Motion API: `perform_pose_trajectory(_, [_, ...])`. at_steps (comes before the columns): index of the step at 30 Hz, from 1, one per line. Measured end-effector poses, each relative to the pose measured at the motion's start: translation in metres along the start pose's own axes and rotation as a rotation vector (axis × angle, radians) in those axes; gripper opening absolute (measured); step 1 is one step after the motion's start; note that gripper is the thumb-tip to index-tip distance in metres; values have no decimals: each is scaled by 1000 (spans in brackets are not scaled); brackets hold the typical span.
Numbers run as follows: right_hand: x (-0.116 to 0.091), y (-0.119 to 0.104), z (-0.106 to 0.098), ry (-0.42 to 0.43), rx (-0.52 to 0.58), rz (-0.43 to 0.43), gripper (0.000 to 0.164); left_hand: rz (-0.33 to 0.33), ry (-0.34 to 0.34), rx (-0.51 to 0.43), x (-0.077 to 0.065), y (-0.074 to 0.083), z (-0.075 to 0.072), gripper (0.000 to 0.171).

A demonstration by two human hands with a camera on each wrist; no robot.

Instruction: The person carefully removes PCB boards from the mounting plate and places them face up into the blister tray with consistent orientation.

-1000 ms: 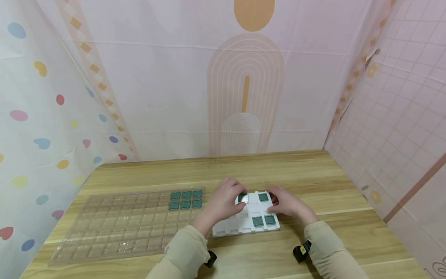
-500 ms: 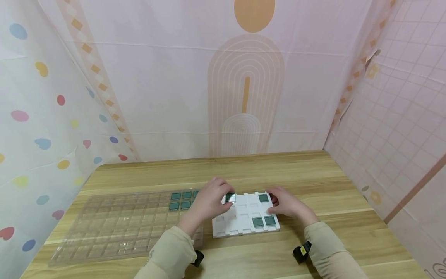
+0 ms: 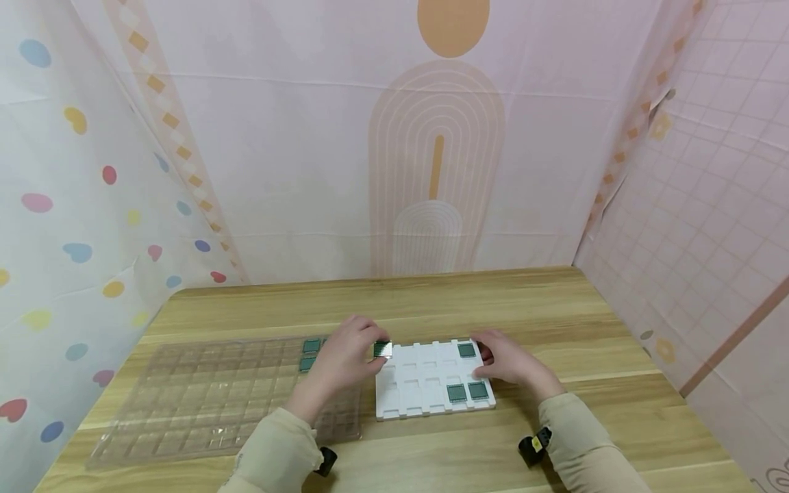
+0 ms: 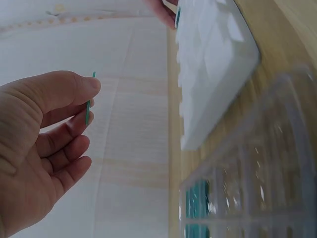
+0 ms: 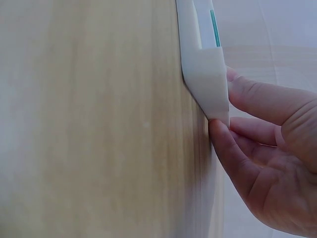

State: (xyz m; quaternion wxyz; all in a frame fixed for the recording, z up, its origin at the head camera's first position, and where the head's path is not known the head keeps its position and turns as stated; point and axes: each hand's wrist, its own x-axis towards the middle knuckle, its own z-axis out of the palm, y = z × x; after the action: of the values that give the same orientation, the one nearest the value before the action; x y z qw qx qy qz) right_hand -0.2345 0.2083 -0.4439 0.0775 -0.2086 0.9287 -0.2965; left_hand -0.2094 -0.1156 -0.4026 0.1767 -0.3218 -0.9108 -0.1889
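Observation:
Between thumb and fingertips, my left hand (image 3: 342,356) pinches a thin green circuit chip (image 3: 383,350), raised by the left end of a white compartment tray (image 3: 425,373). In the left wrist view the chip (image 4: 88,111) shows edge-on, well apart from the tray (image 4: 218,64). My right hand (image 3: 507,356) grips the white tray's right side; in the right wrist view its thumb and fingers hold the tray's edge (image 5: 208,74). Three chips sit in the tray: one at the back right (image 3: 466,350) and two at the front right, including a corner chip (image 3: 478,390).
Left of the white tray lies a large clear plastic blister tray (image 3: 203,404) with many pockets. Green chips (image 3: 311,346) sit in its back right pockets, some hidden behind my left hand. Both trays rest on a wooden table (image 3: 431,452), with printed cloth (image 3: 296,171) hanging behind.
My left hand has moved left with the chip, from over the middle of the white tray to its left end, now covering some chips in the clear tray. The right hand stays in place.

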Motion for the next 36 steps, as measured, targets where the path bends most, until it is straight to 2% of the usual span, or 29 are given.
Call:
perform_pose_trajectory(15, [0, 1, 1, 4, 4, 6, 68, -72, 19, 3, -23, -24, -13, 29])
perform_pose_trajectory(20, [0, 1, 2, 7, 0, 6, 69, -73, 34, 19, -29, -31, -16, 30])
perform_pose_trajectory(36, [0, 1, 1, 6, 1, -4, 68, -124, 35, 30, -50, -54, -20, 28])
